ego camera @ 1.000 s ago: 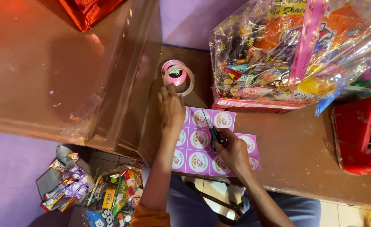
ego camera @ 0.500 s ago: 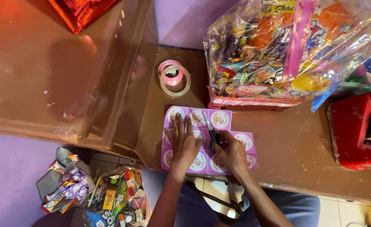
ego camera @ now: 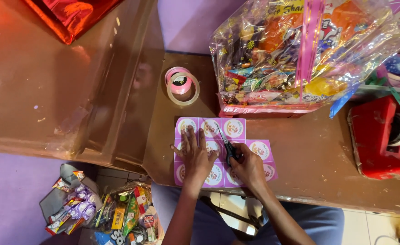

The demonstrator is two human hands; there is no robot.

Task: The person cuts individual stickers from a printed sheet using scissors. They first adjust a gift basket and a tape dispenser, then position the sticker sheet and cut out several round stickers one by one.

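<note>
A pink sheet of round stickers lies flat on the brown table near its front edge. My left hand presses flat on the sheet's left part, fingers spread. My right hand grips black-handled scissors whose blades point away from me over the sheet's middle. Two tape rolls, one pink and one clear, sit stacked just beyond the sheet.
A cellophane-wrapped gift hamper of snacks stands at the back right. A red tape dispenser sits at the right edge. Red foil wrap lies on the raised brown surface at left. Snack packets fill the floor below.
My left hand has drawn back from the tape rolls and come down flat on the sticker sheet. My right hand stays on the scissors.
</note>
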